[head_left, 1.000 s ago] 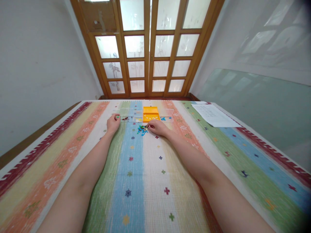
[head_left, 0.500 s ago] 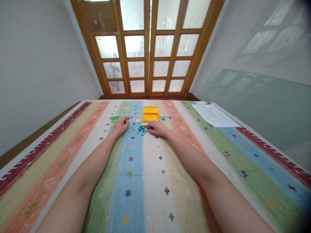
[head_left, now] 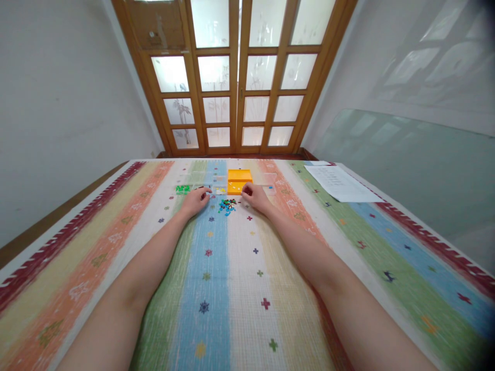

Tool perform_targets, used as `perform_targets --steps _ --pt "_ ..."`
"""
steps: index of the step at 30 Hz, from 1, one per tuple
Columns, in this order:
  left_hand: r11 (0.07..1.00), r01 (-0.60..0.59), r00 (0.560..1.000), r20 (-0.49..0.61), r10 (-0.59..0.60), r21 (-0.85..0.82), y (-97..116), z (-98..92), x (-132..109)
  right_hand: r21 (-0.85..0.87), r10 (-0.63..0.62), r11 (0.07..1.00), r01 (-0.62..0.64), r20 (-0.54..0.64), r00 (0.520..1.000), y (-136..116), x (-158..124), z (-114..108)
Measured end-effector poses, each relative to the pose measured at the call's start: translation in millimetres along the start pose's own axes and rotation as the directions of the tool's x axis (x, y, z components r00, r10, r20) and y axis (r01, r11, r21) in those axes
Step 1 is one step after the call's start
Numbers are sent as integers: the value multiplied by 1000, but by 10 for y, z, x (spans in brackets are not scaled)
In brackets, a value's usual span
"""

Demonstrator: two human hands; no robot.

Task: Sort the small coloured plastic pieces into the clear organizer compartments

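Observation:
A small mixed pile of blue, green, dark and pale pieces (head_left: pixel 227 206) lies on the cloth between my hands. My right hand (head_left: pixel 255 197) is at the front right corner of the orange open box (head_left: pixel 240 176), its fingertips pinched together; whatever is between them is too small to make out. White bits lie in that box. My left hand (head_left: pixel 196 201) rests by the clear boxes, fingers curled with their tips close together over dark pieces; what they hold, if anything, cannot be made out. Green pieces (head_left: pixel 182 189) sit in a clear compartment left of it, yellow pieces (head_left: pixel 220 190) to its right.
A clear box (head_left: pixel 273 178) with a blue piece stands right of the orange box, partly behind my right hand. Printed paper sheets (head_left: pixel 340 184) lie at the far right of the striped tablecloth (head_left: pixel 209 330). Wooden glazed doors (head_left: pixel 237 93) stand beyond the table.
My right hand has moved from the pile to the right and slightly away, to the orange box's corner. My left hand has shifted slightly right, its fingers reaching further forward.

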State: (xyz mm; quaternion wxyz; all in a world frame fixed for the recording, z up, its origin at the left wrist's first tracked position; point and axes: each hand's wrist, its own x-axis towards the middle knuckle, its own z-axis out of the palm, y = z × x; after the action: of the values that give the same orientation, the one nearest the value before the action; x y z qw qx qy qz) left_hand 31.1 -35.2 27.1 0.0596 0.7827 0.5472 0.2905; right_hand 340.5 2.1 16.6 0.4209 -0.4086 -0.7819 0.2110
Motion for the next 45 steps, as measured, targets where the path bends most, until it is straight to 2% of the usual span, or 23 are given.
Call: perform_targets --steps 2,4,9,20,31,36,39,42,45 --pt "1000 -8 1000 7 8 2 12 -1 -2 80 57 996 -47 -120 991 64 33 -14" --pt "1000 -15 1000 10 15 4 19 -2 -4 113 95 991 -74 -190 977 113 59 -43" --pt "999 -28 999 20 28 15 29 0 -10 134 163 982 -131 -270 949 134 77 -141" --pt "999 -38 998 45 37 23 32 15 -15 164 273 959 -233 -299 914 175 95 -137" --pt "998 -53 996 72 51 21 45 1 -17 146 246 967 -209 -317 916 177 96 -157" --pt "999 -51 996 80 49 15 36 7 -16 76 213 977 -200 -266 940 224 83 -153" --pt "999 -47 995 87 46 10 37 3 -15 54 147 989 -139 -194 970 243 63 -129" --pt "999 -43 995 92 42 5 42 -4 -13 -10 21 1000 -22 -54 998 191 34 -102" --pt "999 -42 994 98 41 9 45 -6 -13 -118 -65 990 83 146 987 76 0 -90"
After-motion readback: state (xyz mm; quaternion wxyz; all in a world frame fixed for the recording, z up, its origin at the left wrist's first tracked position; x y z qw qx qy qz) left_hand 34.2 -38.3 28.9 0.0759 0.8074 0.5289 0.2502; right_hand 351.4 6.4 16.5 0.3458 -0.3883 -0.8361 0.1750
